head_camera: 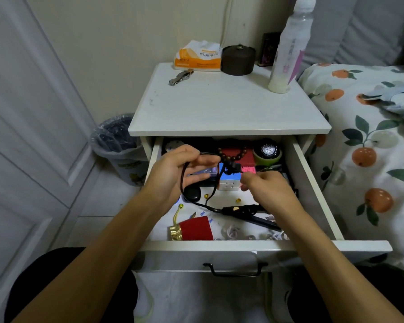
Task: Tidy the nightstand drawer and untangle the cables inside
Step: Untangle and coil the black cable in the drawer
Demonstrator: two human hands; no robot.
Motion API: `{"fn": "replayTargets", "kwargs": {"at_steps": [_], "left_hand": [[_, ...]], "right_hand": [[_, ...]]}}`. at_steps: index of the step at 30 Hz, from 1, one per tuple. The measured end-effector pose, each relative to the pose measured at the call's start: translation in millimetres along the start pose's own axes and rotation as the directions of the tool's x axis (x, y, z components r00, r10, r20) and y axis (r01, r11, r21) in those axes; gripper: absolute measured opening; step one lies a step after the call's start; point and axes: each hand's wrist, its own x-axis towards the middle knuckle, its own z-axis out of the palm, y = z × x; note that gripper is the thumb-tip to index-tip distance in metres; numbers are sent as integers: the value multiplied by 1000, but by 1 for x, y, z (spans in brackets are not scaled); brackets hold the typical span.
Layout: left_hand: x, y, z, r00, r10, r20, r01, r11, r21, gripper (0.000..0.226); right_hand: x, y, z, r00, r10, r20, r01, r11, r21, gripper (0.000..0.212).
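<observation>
Drawer (317, 183) of the nightstand (229, 106) is pulled out, and both your hands are inside it. Your left hand (180, 173) has a black cable (184, 183) looped over its loosely curled fingers; the cable drops past a black oval gadget (192, 194) to a plug (233, 209) on the drawer floor. A cube puzzle (229, 180) sits between your hands. Your right hand (266, 190) has its fingers curled in by the cube; can't tell whether it pinches anything. White cables (250, 234) lie along the front edge.

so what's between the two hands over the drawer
In the head view, a puzzle cube sits between the left hand and right hand, with the black cable crossing above it.
</observation>
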Motion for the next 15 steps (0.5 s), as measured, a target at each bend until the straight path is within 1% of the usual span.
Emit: {"fn": "replayTargets", "kwargs": {"at_steps": [1, 3, 7, 8, 11, 12, 13, 14, 15], "left_hand": [[-1, 2, 1, 1000, 6, 15, -6, 999, 34, 27], [-2, 5, 0, 1000, 17, -12, -16, 999, 49, 28], [-1, 8, -4, 983, 39, -178, -43, 999, -20, 26], [-1, 8, -4, 981, 40, -189, -52, 997, -55, 27], [-5, 12, -5, 988, 44, -149, -70, 982, -177, 27], [-6, 13, -6, 989, 37, -146, -63, 982, -177, 28], [-5, 15, -6, 987, 20, -160, -41, 991, -126, 30], [-3, 15, -6, 982, -5, -191, 4, 1000, -8, 33], [-3, 16, -5, 974, -33, -224, 70, 985, 158, 37]], "right_hand": [[-1, 0, -2, 1000, -10, 14, 10, 1000, 11, 35], [-2, -2, -4, 997, -31, 64, 26, 997, 66, 26], [-2, -4, -8, 996, -20, 88, 10, 993, 117, 17], [-1, -4, -9, 997, 3, 84, -12, 994, 104, 16], [0, -3, -11, 995, 72, 68, -77, 995, 69, 15], [0, -4, -12, 995, 77, 62, -83, 993, 85, 14], [-1, -5, -13, 996, 69, 54, -74, 991, 111, 13], [-1, -6, -15, 998, 41, 44, -47, 989, 141, 13], [-2, -7, -16, 999, -2, 33, -3, 986, 167, 14]]}}
